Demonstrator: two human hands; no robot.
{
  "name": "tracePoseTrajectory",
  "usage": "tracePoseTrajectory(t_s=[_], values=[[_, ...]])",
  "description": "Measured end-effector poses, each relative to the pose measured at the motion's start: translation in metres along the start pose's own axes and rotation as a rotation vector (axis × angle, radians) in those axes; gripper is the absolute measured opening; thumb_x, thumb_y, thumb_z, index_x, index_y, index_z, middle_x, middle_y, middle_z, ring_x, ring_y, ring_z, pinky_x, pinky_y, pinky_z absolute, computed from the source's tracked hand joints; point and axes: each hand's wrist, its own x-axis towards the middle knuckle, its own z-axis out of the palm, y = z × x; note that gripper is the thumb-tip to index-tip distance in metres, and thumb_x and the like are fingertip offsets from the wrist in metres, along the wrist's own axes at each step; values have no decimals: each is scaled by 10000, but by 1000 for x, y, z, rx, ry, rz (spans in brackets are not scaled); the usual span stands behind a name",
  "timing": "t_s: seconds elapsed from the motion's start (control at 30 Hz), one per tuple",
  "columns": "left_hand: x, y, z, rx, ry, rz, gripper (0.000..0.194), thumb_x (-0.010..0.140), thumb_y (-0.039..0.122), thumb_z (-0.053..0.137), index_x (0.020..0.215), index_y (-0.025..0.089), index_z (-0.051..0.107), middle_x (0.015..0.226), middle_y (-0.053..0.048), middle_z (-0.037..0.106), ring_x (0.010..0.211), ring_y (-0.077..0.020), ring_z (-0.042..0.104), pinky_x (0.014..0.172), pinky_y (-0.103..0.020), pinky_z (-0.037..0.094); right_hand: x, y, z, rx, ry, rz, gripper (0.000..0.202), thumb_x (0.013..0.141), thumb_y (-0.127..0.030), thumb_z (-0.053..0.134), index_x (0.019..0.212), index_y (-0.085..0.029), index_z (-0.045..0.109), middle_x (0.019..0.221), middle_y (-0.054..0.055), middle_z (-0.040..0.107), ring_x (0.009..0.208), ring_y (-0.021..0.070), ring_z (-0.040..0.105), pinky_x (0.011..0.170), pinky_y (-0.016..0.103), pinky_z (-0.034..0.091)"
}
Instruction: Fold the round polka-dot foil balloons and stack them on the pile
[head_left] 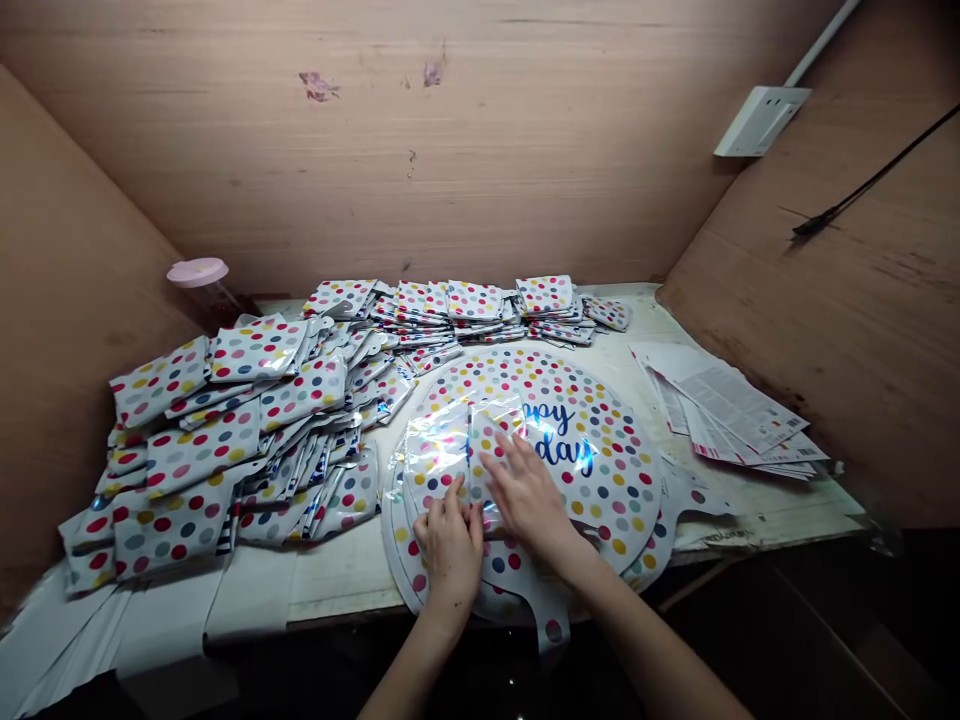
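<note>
Round flat foil balloons with coloured dots and blue lettering lie stacked at the table's middle. On top of them is a partly folded dotted balloon, its left part folded into a rectangle and its tail hanging over the front edge. My left hand rests at the fold's lower edge, its fingers bent and close together; whether they pinch the foil is hidden. My right hand lies on the folded foil with its fingers spread, pressing near the crease.
Folded dotted packets are heaped at the left, with more piles along the back. A pink-lidded cup stands back left. Printed sheets lie at the right. White paper overhangs the front left. Wooden walls enclose the table.
</note>
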Motion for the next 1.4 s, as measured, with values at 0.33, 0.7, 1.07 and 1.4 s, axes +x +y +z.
tracePoseTrajectory(t_s=[0.33,0.7,1.07,1.4], values=[[26,-29,-9,198,-257,765,566,938,345,410,1476,243,268,1526,-68,289,1419,-297,174,1121,-544,166,-37,34,-28,-71,-190,-418,563,862,-362,526,1348,-82,481,1457,155,401,1355,317,320,1114,468,296],[34,-31,-32,-46,-354,836,360,901,165,436,1207,255,604,1213,-51,636,1150,-185,560,1133,-465,199,-86,36,-49,201,-104,-543,378,799,-138,529,1170,-79,570,1352,179,522,1373,287,315,1061,478,398],[28,-21,-25,-275,-264,173,276,927,359,418,806,209,616,779,-29,668,798,-194,604,745,-314,460,-16,47,-33,757,-173,293,269,922,-413,413,985,-199,561,840,51,665,725,209,648,598,308,520],[41,5,-22,-186,-268,-130,253,894,281,478,1093,159,576,797,-49,688,761,-209,653,685,-305,461,-20,21,-21,158,-37,-304,553,852,-335,558,1369,-182,436,1446,123,413,1376,291,288,1093,491,320]])
